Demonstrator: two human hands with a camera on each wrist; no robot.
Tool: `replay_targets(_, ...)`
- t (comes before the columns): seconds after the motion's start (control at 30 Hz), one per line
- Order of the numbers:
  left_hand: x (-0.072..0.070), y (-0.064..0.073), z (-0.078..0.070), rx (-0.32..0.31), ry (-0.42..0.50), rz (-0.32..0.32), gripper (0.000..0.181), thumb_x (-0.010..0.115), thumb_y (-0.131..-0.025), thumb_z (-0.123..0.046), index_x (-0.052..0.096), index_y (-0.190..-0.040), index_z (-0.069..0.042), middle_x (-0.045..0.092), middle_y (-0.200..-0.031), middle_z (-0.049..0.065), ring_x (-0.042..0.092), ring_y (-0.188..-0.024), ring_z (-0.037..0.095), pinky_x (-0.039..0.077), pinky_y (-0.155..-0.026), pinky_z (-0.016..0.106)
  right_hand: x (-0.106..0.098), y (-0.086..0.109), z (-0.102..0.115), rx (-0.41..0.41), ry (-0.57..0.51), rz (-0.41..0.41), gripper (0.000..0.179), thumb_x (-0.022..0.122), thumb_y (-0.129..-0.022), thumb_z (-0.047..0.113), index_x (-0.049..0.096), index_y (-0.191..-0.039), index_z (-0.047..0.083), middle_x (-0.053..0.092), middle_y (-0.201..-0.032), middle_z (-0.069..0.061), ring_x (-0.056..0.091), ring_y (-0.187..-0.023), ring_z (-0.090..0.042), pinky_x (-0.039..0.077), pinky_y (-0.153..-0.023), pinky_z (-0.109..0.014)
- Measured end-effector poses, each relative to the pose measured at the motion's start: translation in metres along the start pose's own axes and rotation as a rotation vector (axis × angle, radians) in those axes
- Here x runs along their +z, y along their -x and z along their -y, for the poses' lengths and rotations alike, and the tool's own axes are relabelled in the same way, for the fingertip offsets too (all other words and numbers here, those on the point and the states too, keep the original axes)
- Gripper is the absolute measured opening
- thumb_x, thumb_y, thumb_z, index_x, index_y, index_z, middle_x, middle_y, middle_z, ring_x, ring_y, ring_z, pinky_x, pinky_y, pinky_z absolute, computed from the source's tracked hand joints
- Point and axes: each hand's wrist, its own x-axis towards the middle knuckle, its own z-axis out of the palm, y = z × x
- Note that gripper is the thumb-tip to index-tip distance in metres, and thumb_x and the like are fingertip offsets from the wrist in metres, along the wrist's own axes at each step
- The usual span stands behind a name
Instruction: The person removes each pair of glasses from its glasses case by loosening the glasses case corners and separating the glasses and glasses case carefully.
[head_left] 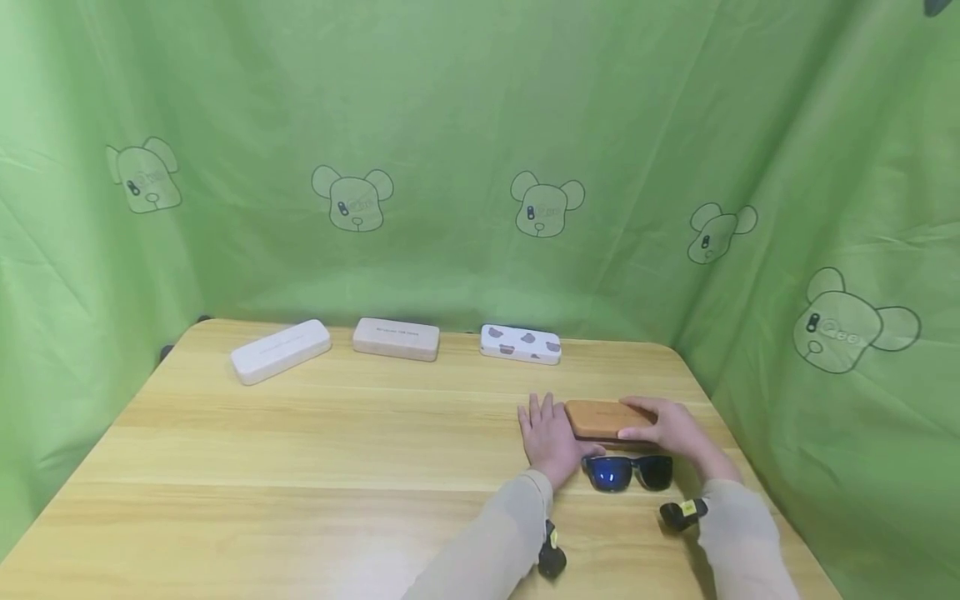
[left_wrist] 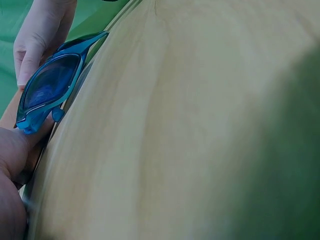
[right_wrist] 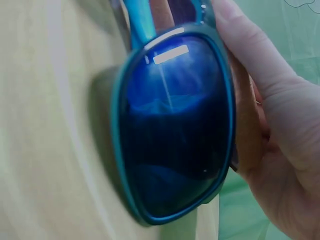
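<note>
A brown glasses case (head_left: 597,417) lies closed on the right part of the table. My right hand (head_left: 670,429) grips its right end, with the thumb along the near side and the fingers over the far side. At the case's left end rests my left hand (head_left: 553,442), fingers straight and spread, thumb along the near edge. Just in front of the case sit sunglasses (head_left: 611,474) with dark blue lenses. Their lens (right_wrist: 175,120) fills much of the right wrist view and hides part of the case. In the left wrist view the sunglasses (left_wrist: 52,82) overlap both hands.
Along the table's back edge lie a white case (head_left: 281,352), a beige case (head_left: 396,339) and a white case with brown patches (head_left: 521,344). A green curtain (head_left: 450,267) with printed bear heads surrounds the wooden table (head_left: 300,467).
</note>
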Motion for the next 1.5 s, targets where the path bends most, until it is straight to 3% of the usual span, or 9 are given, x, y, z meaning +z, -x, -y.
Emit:
replay_targets(0.63,0.000,0.001,-0.001,0.000,-0.035,0.003,0.101,0.074,-0.055,-0.077,0.053,-0.135,-0.019,0.040,-0.155,0.000,0.026,-0.150,0.025,0.016,-0.124,0.047,0.008,0.003,0.005,-0.005,0.003,-0.025,0.084,0.081,-0.068,0.053,0.059,-0.130,0.002,0.065,-0.123,-0.025,0.065,-0.105,-0.037,0.050,-0.094,-0.057)
replay_targets(1.03,-0.001,0.000,-0.001,0.002,-0.025,-0.001,0.101,0.076,-0.055,-0.076,0.052,-0.135,-0.018,0.040,-0.155,0.001,0.025,-0.150,0.026,0.017,-0.124,0.048,0.007,0.002,0.006,-0.006,0.004,-0.003,0.083,0.081,-0.069,0.051,0.058,-0.131,0.001,0.064,-0.124,-0.026,0.064,-0.106,-0.038,0.048,-0.095,-0.059)
replay_targets(1.23,-0.002,-0.002,0.001,0.012,0.014,0.018,0.099,0.079,-0.055,-0.072,0.052,-0.134,-0.018,0.041,-0.154,0.001,0.025,-0.149,0.027,0.016,-0.124,0.049,0.004,0.003,0.010,0.010,-0.004,0.026,0.084,0.081,-0.070,0.050,0.055,-0.133,0.000,0.062,-0.126,-0.028,0.062,-0.109,-0.040,0.047,-0.097,-0.059)
replay_targets(1.5,-0.007,-0.008,0.007,0.035,0.102,0.098,0.100,0.082,-0.057,-0.066,0.049,-0.138,-0.019,0.039,-0.156,0.003,0.023,-0.150,0.029,0.015,-0.124,0.050,0.001,0.003,0.014,-0.002,0.011,0.050,0.084,0.080,-0.072,0.050,0.053,-0.134,-0.001,0.060,-0.127,-0.029,0.060,-0.111,-0.042,0.045,-0.098,-0.061)
